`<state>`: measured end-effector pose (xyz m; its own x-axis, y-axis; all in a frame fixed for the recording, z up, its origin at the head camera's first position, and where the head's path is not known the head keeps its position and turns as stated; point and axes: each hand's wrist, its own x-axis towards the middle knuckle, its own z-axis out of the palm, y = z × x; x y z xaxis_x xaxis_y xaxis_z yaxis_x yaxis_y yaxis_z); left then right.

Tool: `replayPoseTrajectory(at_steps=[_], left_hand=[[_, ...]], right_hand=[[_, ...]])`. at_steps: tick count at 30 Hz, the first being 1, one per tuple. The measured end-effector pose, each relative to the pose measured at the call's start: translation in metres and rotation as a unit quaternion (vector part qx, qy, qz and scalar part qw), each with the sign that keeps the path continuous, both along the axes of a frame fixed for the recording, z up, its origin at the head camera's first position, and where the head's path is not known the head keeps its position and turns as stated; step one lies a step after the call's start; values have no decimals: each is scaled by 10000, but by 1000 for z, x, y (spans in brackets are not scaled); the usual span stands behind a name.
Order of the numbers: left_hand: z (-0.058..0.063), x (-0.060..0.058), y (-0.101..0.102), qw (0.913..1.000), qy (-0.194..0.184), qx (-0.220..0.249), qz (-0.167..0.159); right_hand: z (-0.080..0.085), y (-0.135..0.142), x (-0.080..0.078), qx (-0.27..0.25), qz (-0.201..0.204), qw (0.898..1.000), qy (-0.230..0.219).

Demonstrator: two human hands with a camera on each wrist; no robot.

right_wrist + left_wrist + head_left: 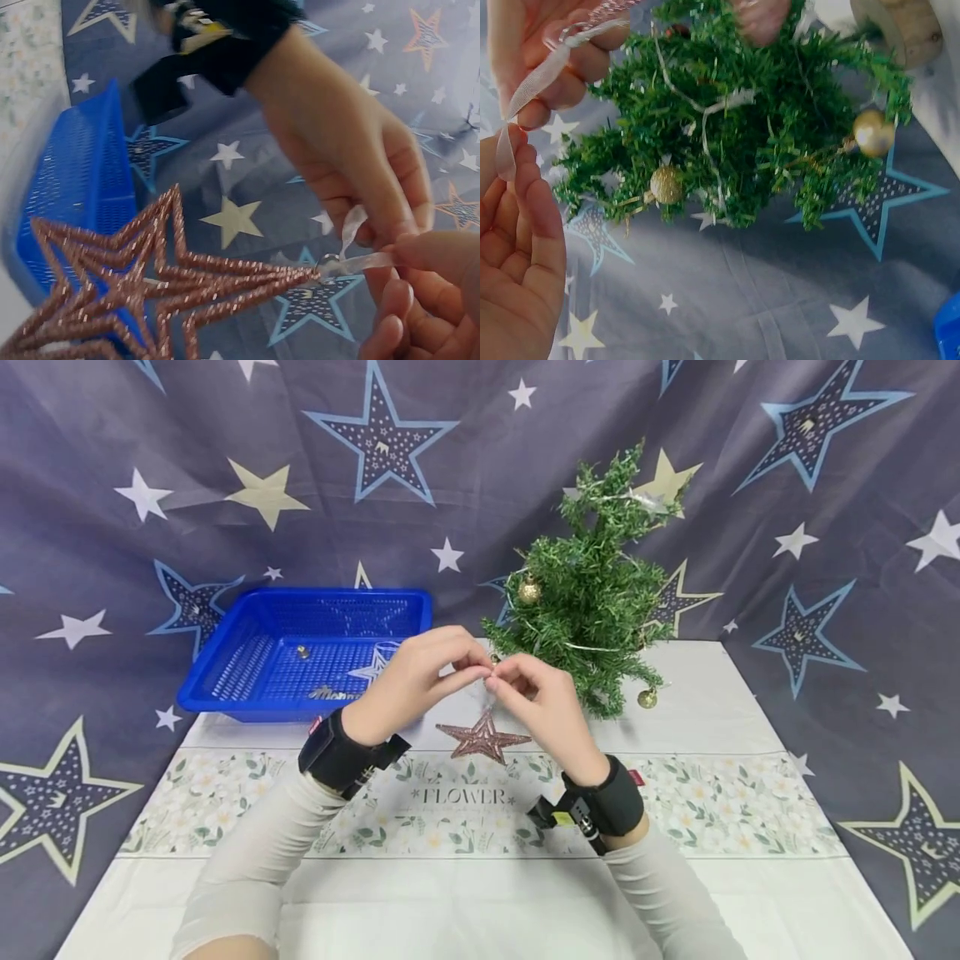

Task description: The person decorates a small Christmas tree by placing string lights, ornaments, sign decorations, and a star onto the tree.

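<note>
A glittery rose-pink star ornament [482,740] [127,281] hangs by one point from a thin white ribbon [536,86] [367,262]. My left hand [431,672] [521,255] pinches the ribbon between thumb and fingertips. Close against it, my right hand [546,706] [431,300] also pinches the ribbon, and the fingertips of both hands meet. Part of the ribbon is hidden by the fingers. Just behind the hands stands a small green Christmas tree [592,585] [735,120] with gold balls and white garland on it.
At the left is a blue plastic basket [191,697] holding a white star ornament [371,668], a small gold ball [302,652] and silvery lettering [333,694]. A floral runner [720,802] crosses the white tablecloth. A star-patterned curtain [465,485] closes off the back.
</note>
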<state>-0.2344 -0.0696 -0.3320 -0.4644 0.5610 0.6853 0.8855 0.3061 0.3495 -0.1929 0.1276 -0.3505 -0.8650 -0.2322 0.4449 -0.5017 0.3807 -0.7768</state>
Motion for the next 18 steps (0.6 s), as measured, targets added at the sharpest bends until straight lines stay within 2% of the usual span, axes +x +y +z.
replayPoseTrajectory(at_steps=[4,8,12,15,18], left_hand=[[-2,-7,-1,9996,19,221,182],[-8,-16,-1,9982,-244,243,484],[-10,-28,4,9933,-893,298,674],[-3,-33,11,9844,-1585,563,522],[8,-39,19,9784,-1924,696,296]], right_hand=[[10,2,-7,-213,8,9997,136],[16,4,-12,-321,-150,9990,283],[19,8,-14,-137,-692,9958,576],[21,12,-16,174,-1143,9898,828],[26,16,-19,403,-1381,9846,990]])
